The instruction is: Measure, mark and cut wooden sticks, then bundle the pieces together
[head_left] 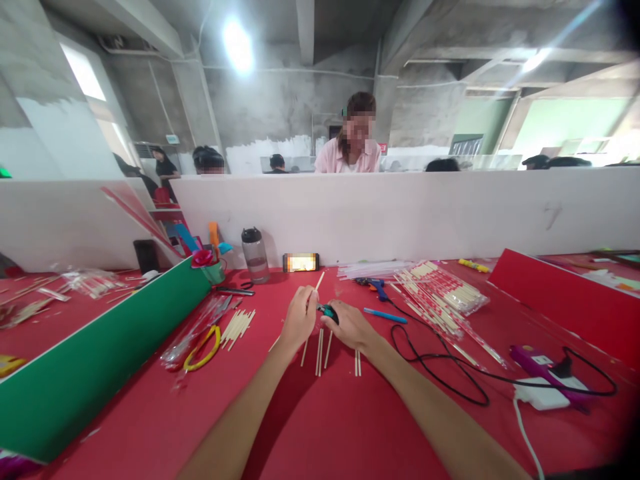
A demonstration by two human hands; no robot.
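My left hand (301,316) is closed around a thin wooden stick (320,280), whose far end points up and away over the red table. Right beside it, my right hand (351,323) grips small cutting pliers (329,311) with black and teal handles. The tool's jaws meet the stick near my left fingertips; whether they are closed on it I cannot tell. Below my hands lie several loose sticks (319,352), and a pair of sticks (357,363) is under my right wrist. A pile of short sticks (238,328) rests to the left.
Yellow-handled scissors (203,348) lie at left by a green divider (120,353). Behind stand a bottle (255,255) and a phone (301,262). A blue glue gun (376,288), a blue pen (385,315), bagged sticks (460,293) and a looping black cable (425,360) occupy the right.
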